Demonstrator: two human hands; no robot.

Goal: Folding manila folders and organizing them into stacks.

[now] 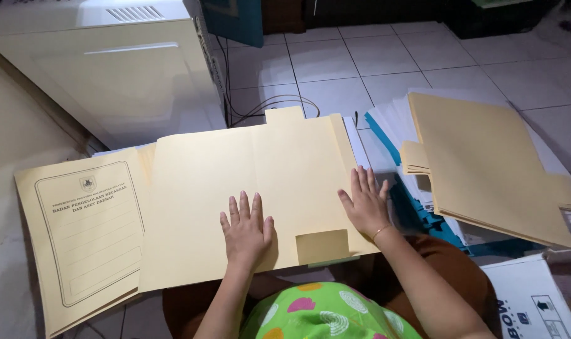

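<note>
Your left hand lies flat, palm down, on the opened cream folder, its fingers spread a little and pointing away from you, gripping nothing. Your right hand also rests flat, near the folder's right edge, fingers slightly fanned and holding nothing; a thin bracelet circles that wrist.

The folder is spread open across your lap, over the floor. Its long axis runs left to right across the view, with the left end dropping somewhat nearer to you. One tab sticks out from the far edge, pointing away from you, and a second flap sits at the near edge between your two hands, folded over onto the sheet. The folder holds nothing that you can see; its inner face is bare. To the left, the printed cover panel with a framed box and a small crest lies flat, its top pointing away from you.

On your right, a stack of closed cream folders rests on a heap of white papers and blue folders; what is inside those folders cannot be told. A white cardboard box sits at the lower right corner, its contents out of sight. Beyond the folder's far left stands a pale cabinet, and a dark cable loops on the tiles just beyond the far tab.
</note>
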